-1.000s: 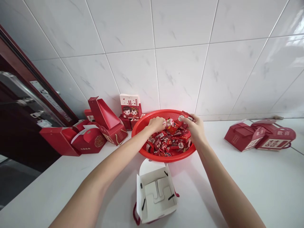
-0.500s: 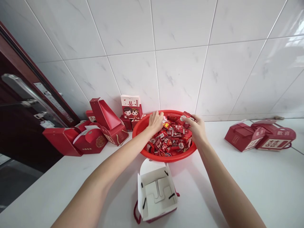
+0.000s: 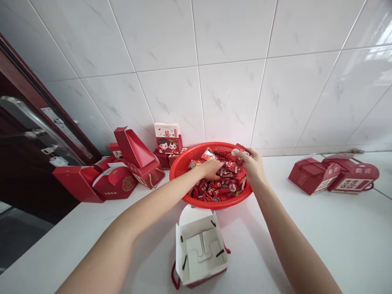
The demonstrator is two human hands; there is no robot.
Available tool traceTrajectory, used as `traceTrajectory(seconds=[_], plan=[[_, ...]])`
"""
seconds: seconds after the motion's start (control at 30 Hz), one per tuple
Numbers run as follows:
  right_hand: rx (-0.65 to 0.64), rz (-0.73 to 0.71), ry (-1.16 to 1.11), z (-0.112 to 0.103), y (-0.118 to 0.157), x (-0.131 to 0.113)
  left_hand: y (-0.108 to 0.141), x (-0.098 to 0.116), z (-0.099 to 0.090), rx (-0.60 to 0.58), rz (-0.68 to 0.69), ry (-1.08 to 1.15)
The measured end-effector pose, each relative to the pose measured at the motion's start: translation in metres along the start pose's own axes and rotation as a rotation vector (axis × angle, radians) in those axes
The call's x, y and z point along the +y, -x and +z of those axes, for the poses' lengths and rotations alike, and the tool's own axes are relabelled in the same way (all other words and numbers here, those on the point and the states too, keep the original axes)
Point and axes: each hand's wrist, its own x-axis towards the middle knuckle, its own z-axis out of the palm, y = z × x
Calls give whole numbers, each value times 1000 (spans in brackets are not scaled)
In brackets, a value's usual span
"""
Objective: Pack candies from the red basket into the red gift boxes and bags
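A red plastic basket [image 3: 217, 205] holds many red-wrapped candies [image 3: 211, 190]. Inside it, my left hand [image 3: 210, 169] reaches into the candies, its fingertips among the wrappers; whether it grips one cannot be made out. My right hand [image 3: 252, 163] is at the basket's right rim, thumb and fingers closed on a red candy packet [image 3: 239, 152]. In front of the basket stands an open box [image 3: 202, 255], white inside, with a red cord at its sides and nothing in it.
Red gift boxes [image 3: 114, 181] stand at the left, with an upright printed box [image 3: 168, 139] behind. Two closed red boxes [image 3: 352, 179] sit at the right. A tiled wall [image 3: 232, 98] rises behind; a dark door [image 3: 27, 163] is at far left.
My left hand has moved from the basket's upper left to the right and down into the candies. My right hand still holds the packet in nearly the same place.
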Motion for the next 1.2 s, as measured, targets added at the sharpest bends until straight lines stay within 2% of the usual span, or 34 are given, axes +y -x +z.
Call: traceTrajectory(seconds=[0.23, 0.43, 0.6, 0.9, 1.2], plan=[[-26, -19, 6, -1, -1, 1, -12, 10, -5, -44, -77, -27], [-13, -21, 23, -2, -2, 2, -17, 3, -1, -55, -20, 340], [-13, -5, 17, -2, -3, 3, -19, -8, -1, -101, -37, 492], [-16, -16, 7, -2, -3, 4, -15, -18, -5, -66, -89, 644], [-20, -22, 28, -1, 0, 1, -9, -15, -11, -26, -126, 687]])
